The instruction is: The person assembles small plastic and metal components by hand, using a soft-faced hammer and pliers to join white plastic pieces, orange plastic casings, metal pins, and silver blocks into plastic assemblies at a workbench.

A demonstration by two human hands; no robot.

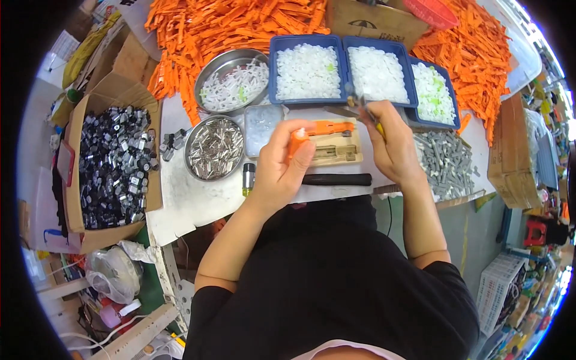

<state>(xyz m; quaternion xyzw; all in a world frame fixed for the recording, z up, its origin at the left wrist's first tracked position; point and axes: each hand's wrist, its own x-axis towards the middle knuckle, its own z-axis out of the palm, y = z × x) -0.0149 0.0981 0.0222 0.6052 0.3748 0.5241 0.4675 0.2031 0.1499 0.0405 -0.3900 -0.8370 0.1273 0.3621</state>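
My left hand (282, 161) is closed around an orange plastic part (296, 144) with a round white piece at its top. My right hand (389, 141), raised to the right, grips a hand tool (380, 127) with some yellow on its handle. The tool's metal end is blurred, so its exact kind is unclear. Between my hands lies a beige fixture (345, 157), with another orange plastic part (333, 127) in its far slot. A black bar-shaped handle (337, 179) rests along the table in front of the fixture. Left of it stands a small black-and-clear cylinder (248, 174).
Blue trays (273, 72) of small white pieces line the back. Round metal bowls (188, 157) hold metal pins and white parts. Orange parts (240, 24) are heaped behind. Grey pieces (447, 162) lie at right; a cardboard box (75, 180) of black-and-silver pieces stands left.
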